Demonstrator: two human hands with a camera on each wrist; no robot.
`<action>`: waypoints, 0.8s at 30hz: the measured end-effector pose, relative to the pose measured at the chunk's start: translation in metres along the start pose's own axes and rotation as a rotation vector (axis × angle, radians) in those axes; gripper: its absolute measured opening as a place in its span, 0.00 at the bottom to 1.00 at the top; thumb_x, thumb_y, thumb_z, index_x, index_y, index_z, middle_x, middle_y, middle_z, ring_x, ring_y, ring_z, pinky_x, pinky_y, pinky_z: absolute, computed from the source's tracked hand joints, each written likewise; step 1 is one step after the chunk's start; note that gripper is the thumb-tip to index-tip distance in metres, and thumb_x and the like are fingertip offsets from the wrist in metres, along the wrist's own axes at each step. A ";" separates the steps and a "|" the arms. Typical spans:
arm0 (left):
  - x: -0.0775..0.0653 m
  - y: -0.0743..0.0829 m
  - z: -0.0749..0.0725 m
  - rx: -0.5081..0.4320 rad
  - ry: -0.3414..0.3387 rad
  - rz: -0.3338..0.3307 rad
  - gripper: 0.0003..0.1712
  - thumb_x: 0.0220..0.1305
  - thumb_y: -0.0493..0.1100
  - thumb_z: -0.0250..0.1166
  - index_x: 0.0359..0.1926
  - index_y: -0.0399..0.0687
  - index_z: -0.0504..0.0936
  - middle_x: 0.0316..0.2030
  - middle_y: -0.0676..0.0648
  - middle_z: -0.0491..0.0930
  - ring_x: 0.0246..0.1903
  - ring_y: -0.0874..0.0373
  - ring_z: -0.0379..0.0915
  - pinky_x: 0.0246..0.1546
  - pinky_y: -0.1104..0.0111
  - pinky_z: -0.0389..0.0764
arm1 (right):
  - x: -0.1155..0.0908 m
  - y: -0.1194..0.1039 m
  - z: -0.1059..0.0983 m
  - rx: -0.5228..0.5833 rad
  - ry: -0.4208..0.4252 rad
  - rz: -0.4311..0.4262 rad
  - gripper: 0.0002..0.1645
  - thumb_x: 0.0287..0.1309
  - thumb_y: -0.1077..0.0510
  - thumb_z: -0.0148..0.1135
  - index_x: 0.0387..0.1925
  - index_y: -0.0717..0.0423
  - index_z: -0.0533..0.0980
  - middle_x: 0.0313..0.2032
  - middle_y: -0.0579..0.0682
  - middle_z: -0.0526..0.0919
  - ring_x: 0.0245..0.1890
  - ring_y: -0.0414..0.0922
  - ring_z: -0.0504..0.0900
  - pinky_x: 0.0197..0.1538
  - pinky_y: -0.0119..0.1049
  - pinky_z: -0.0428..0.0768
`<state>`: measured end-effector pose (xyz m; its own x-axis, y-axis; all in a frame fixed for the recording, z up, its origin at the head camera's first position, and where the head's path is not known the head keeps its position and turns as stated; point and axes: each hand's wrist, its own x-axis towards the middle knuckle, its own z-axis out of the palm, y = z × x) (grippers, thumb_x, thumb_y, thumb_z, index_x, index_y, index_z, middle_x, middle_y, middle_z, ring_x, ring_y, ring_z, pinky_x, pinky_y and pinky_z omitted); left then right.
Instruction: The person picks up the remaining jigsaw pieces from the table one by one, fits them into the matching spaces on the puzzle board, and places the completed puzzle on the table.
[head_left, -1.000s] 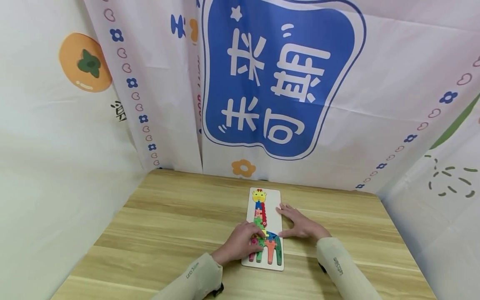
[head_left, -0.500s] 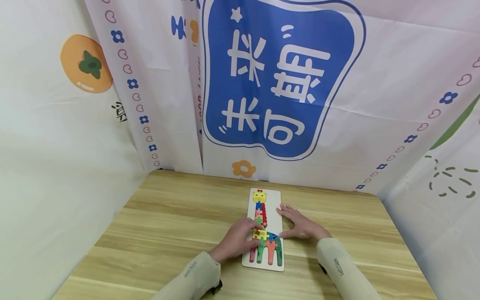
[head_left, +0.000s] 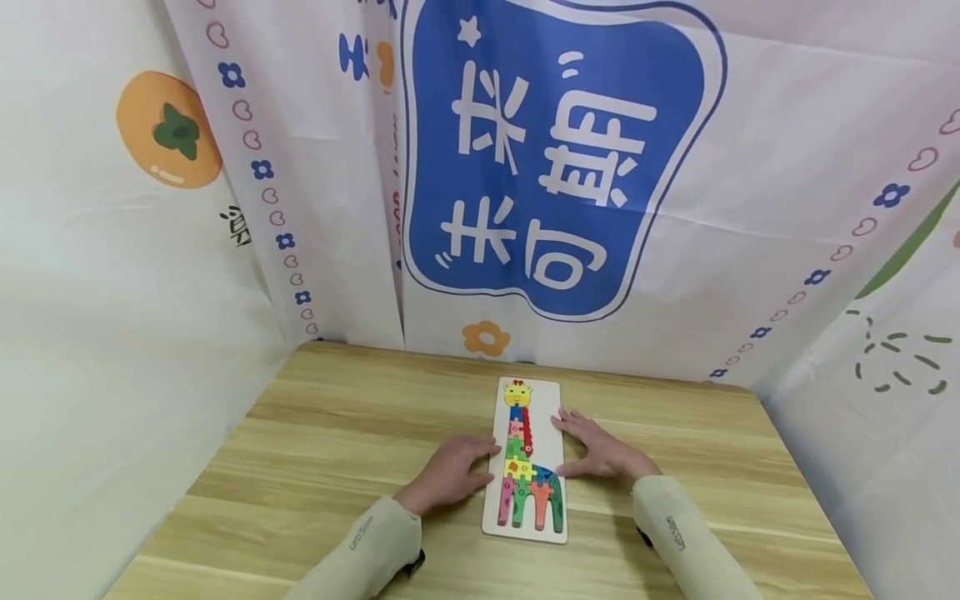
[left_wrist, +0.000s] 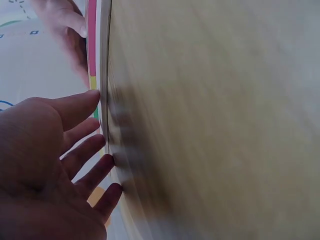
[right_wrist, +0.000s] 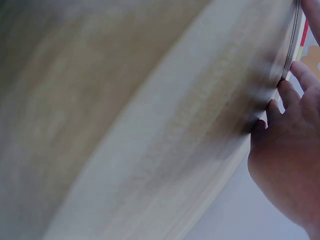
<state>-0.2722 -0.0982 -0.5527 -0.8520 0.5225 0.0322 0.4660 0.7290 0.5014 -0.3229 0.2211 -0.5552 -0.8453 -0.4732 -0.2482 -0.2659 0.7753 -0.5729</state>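
Observation:
A giraffe jigsaw puzzle (head_left: 518, 470) of colored pieces lies on a white board (head_left: 546, 419) in the head view. Its yellow head is at the far end, with a red strip along the neck and four-colored legs at the near end. At the board's left edge is my left hand (head_left: 448, 472), fingers spread and relaxed, fingertips at the rim. My right hand (head_left: 602, 448) rests along the right edge, its thumb and fingers spread apart and touching the rim. In the left wrist view, the left hand (left_wrist: 60, 145) has its thumb tip by the board's side. Neither hand grips a piece.
The board lies on a wood-grain table (head_left: 360, 417). Behind it hangs a white cloth (head_left: 345, 275) with a large blue printed panel (head_left: 540, 150). Printed cloth also covers both sides.
My left hand has drawn back leftward from over the puzzle's body to the board's left edge, uncovering the yellow and green pieces. My right hand has stayed put.

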 end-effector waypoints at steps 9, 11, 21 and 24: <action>-0.003 -0.006 0.001 0.043 -0.039 0.012 0.28 0.72 0.52 0.66 0.70 0.54 0.77 0.72 0.48 0.73 0.71 0.44 0.67 0.73 0.43 0.65 | 0.002 0.003 0.004 0.002 0.003 -0.009 0.60 0.57 0.34 0.73 0.82 0.45 0.54 0.83 0.52 0.43 0.83 0.62 0.38 0.78 0.70 0.44; -0.003 -0.006 0.001 0.038 -0.039 0.013 0.28 0.72 0.52 0.66 0.70 0.54 0.77 0.72 0.47 0.73 0.71 0.44 0.67 0.73 0.43 0.65 | 0.002 0.003 0.004 -0.002 0.001 -0.002 0.60 0.56 0.33 0.73 0.82 0.43 0.54 0.83 0.51 0.43 0.83 0.61 0.38 0.78 0.69 0.44; -0.002 -0.006 -0.004 0.023 -0.049 0.017 0.29 0.73 0.53 0.65 0.71 0.53 0.76 0.72 0.47 0.72 0.72 0.44 0.67 0.73 0.42 0.65 | 0.004 0.000 0.002 -0.007 0.005 0.006 0.60 0.56 0.33 0.73 0.82 0.43 0.53 0.83 0.50 0.43 0.83 0.61 0.38 0.78 0.69 0.44; -0.001 -0.010 -0.010 -0.007 -0.077 0.034 0.31 0.74 0.55 0.63 0.73 0.53 0.73 0.74 0.46 0.70 0.73 0.43 0.65 0.73 0.41 0.64 | 0.004 -0.004 0.001 -0.013 0.010 0.024 0.60 0.56 0.33 0.73 0.82 0.40 0.54 0.83 0.49 0.44 0.83 0.60 0.39 0.78 0.68 0.46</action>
<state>-0.2781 -0.1106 -0.5488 -0.8148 0.5794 -0.0176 0.4920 0.7073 0.5075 -0.3252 0.2157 -0.5546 -0.8560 -0.4501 -0.2541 -0.2512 0.7919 -0.5565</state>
